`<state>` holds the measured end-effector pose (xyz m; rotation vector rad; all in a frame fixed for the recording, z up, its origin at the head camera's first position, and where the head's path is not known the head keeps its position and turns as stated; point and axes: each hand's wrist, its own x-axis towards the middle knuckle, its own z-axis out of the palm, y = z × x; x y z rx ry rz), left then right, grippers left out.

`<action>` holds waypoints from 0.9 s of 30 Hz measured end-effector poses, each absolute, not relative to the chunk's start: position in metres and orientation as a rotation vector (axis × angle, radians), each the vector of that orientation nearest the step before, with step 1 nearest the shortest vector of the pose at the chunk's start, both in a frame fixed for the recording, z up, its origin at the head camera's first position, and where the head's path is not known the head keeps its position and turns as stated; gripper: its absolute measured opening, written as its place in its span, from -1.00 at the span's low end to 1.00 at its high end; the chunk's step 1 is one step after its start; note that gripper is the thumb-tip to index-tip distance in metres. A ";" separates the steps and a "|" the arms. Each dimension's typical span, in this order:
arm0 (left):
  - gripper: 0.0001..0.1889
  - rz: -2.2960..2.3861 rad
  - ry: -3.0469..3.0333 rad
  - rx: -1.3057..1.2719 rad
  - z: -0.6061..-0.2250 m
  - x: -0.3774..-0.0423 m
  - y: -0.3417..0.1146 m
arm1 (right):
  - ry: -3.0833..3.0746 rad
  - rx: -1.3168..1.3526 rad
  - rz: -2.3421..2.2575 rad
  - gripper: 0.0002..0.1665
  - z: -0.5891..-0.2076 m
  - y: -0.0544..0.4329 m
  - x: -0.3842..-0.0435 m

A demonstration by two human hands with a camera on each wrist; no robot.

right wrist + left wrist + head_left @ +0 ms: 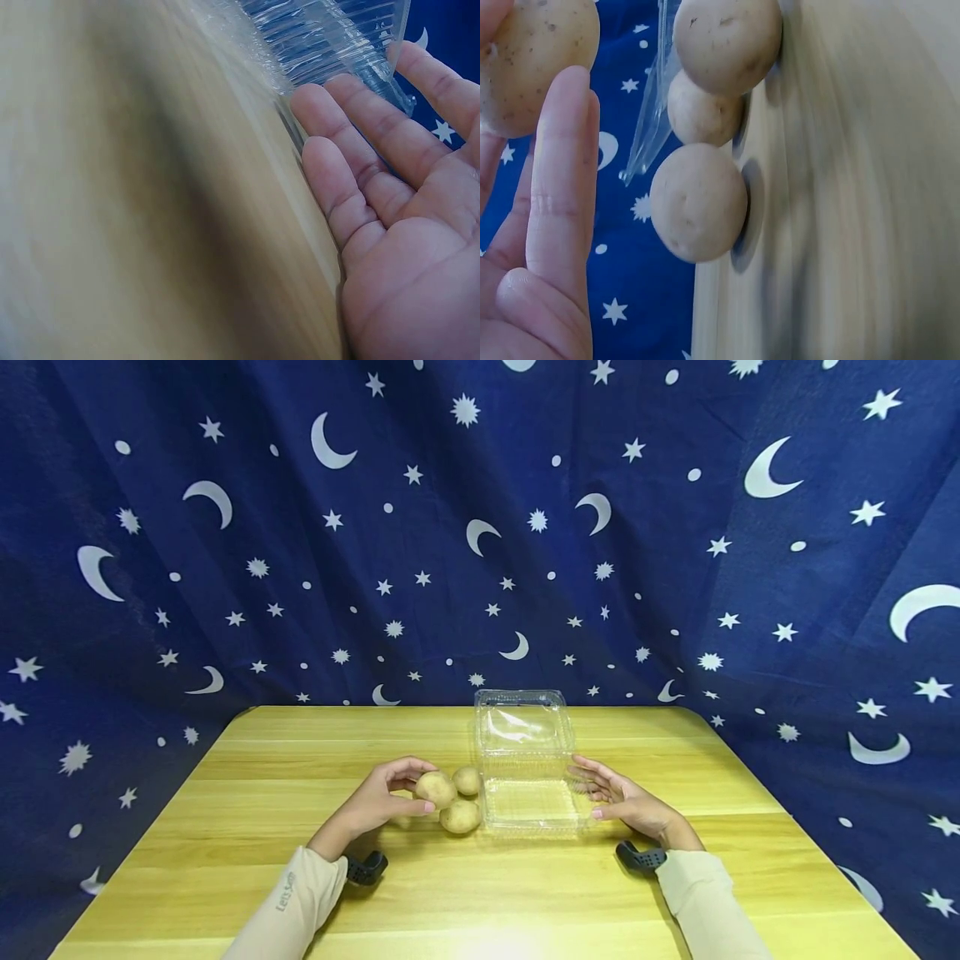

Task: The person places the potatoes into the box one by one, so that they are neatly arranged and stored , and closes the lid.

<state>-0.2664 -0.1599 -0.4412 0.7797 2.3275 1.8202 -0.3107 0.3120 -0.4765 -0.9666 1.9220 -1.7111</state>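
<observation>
My left hand (386,797) holds a potato (436,789) between thumb and fingers, raised off the table in the left wrist view. Three more potatoes lie on the table there, one nearest (697,202), one in the middle (705,112) and another above them (727,45). To their right stands a clear plastic clamshell box (528,825), its lid (521,720) tipped up at the back. No potato shows inside it. Beside the box's right wall is my right hand (630,802), fingers extended and holding nothing. Whether its fingertips touch the wall I cannot tell.
Everything sits on a light wooden table (487,893). Behind it hangs a dark blue curtain (420,527) with white moons and stars. A black strap-like device (366,868) is on the left wrist and a similar one (640,857) on the right.
</observation>
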 end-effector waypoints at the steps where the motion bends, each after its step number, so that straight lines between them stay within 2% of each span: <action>1: -0.46 1.822 2.329 0.785 -0.441 -0.266 -0.158 | 1.922 -0.964 -1.711 0.01 -0.476 0.312 -0.311; 27: -0.46 1.889 2.250 0.747 -0.436 -0.272 -0.118 | 1.933 -0.951 -1.720 0.04 -0.476 0.311 -0.311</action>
